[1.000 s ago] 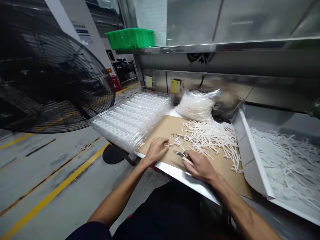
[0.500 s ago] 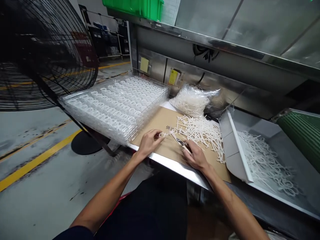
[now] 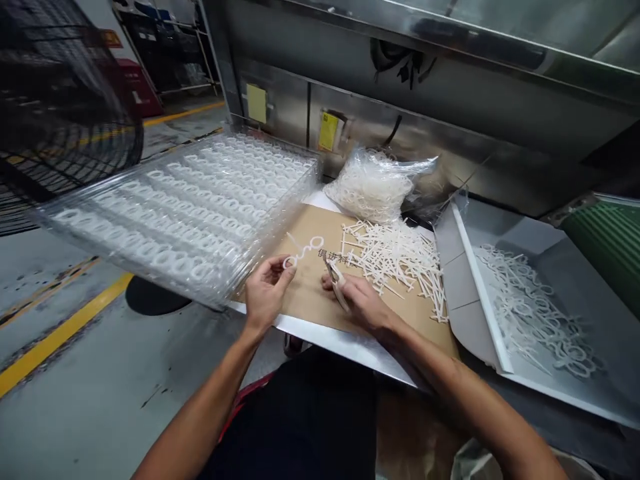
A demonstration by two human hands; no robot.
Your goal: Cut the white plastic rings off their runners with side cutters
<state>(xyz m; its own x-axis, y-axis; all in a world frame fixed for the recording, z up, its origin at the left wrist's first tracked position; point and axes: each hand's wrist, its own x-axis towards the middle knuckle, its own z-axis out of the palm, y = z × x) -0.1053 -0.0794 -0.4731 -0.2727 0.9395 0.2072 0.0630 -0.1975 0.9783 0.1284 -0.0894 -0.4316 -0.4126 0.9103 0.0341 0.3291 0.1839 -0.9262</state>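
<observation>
The left hand was held low over the near edge of the cardboard, with its thumb and fingertips pinched on one ring of a white looped piece. By this grip the piece was held up above the cardboard, its far ring directed away from the body. The right hand was kept turned inward, its fingers wrapped around a pair of pliers. The lower handle was partly covered by the fingers, and whether the blades were parted could not be told. The fan was cut off by the left border. Between the two hands, a strip of cardboard was seen. This space was bounded by the tray stack on the left, the stick heap on the right, and the metal table edge in front.
</observation>
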